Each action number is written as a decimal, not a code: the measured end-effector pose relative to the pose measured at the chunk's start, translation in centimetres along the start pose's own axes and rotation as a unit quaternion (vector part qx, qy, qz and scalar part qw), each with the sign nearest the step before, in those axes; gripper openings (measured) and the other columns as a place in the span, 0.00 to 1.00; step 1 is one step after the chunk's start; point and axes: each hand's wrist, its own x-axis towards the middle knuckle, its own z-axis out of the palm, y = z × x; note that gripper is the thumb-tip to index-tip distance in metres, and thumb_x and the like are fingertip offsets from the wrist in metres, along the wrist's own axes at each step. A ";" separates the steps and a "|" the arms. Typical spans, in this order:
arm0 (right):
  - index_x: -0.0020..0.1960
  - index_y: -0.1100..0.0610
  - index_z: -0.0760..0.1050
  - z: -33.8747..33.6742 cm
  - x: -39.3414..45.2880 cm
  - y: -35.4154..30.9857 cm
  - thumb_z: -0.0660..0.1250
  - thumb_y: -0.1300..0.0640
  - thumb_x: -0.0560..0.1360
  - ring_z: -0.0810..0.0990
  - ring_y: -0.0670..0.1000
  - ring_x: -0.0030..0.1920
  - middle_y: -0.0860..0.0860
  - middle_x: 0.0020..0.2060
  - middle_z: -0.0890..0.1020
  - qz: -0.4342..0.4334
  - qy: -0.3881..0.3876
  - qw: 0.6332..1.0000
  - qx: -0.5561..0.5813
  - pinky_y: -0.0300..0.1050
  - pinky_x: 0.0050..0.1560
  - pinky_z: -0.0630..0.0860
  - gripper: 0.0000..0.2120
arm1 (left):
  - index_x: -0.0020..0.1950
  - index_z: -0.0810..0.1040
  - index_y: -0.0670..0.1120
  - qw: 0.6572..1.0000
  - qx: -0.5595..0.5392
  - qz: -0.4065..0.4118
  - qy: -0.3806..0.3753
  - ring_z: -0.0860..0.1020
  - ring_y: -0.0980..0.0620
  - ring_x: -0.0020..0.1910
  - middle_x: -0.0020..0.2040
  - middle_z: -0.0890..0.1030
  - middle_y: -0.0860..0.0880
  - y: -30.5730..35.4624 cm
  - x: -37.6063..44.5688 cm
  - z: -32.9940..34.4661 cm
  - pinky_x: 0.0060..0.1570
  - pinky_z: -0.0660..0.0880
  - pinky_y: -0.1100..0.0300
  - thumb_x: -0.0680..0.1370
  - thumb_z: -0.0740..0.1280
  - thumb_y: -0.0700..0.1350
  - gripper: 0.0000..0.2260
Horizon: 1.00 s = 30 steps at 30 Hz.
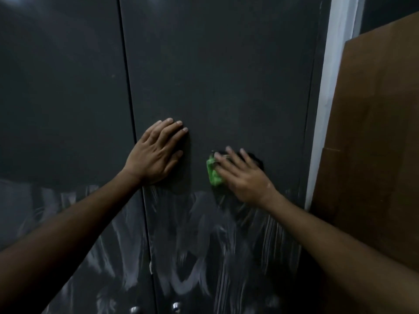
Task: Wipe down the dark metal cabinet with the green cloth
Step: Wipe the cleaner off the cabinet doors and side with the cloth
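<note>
The dark metal cabinet (215,75) fills the view, with two doors that meet at a vertical seam left of centre. My left hand (156,152) lies flat on the right door beside the seam, fingers straight. My right hand (242,175) presses the green cloth (213,171) against the same door with spread, straight fingers. Most of the cloth is hidden under the palm; a green edge shows at the left. Whitish wet streaks cover the lower part of both doors.
A white wall strip (326,98) runs along the cabinet's right edge. A brown cardboard sheet (374,143) leans there at the far right. Two small metal knobs (175,307) show at the bottom near the seam.
</note>
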 end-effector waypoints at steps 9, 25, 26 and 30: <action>0.67 0.54 0.80 -0.6 -2.4 -3.5 0.70 0.59 0.75 0.74 0.64 0.70 0.56 0.70 0.77 -0.045 -0.013 0.998 0.038 0.67 0.69 0.70 0.20 | 0.80 0.68 0.42 0.999 0.013 0.007 0.048 0.64 0.39 0.79 0.78 0.70 0.39 -0.1 -0.3 0.7 0.80 0.60 0.43 0.85 0.62 0.50 0.24; 0.68 0.50 0.78 -0.5 -1.2 -1.7 0.64 0.57 0.78 0.72 0.58 0.59 0.53 0.70 0.76 -0.085 -0.028 0.995 0.032 0.54 0.56 0.73 0.19 | 0.81 0.67 0.43 0.999 0.015 -0.007 0.042 0.63 0.39 0.80 0.79 0.68 0.40 -0.1 -0.3 0.8 0.80 0.58 0.43 0.85 0.62 0.50 0.25; 0.68 0.50 0.78 -0.5 0.0 -0.8 0.65 0.58 0.79 0.73 0.59 0.58 0.54 0.70 0.75 -0.024 0.002 0.999 0.033 0.55 0.55 0.73 0.18 | 0.80 0.67 0.43 0.999 0.014 -0.007 0.042 0.63 0.39 0.80 0.79 0.68 0.40 -0.1 -0.3 0.9 0.81 0.57 0.44 0.85 0.61 0.50 0.25; 0.66 0.50 0.78 0.8 6.1 -4.1 0.66 0.55 0.80 0.74 0.59 0.56 0.53 0.69 0.75 0.165 0.085 0.981 0.052 0.55 0.54 0.70 0.15 | 0.80 0.67 0.43 0.999 0.006 -0.002 0.048 0.64 0.40 0.79 0.79 0.69 0.40 -0.1 -0.4 0.8 0.80 0.58 0.44 0.85 0.59 0.48 0.23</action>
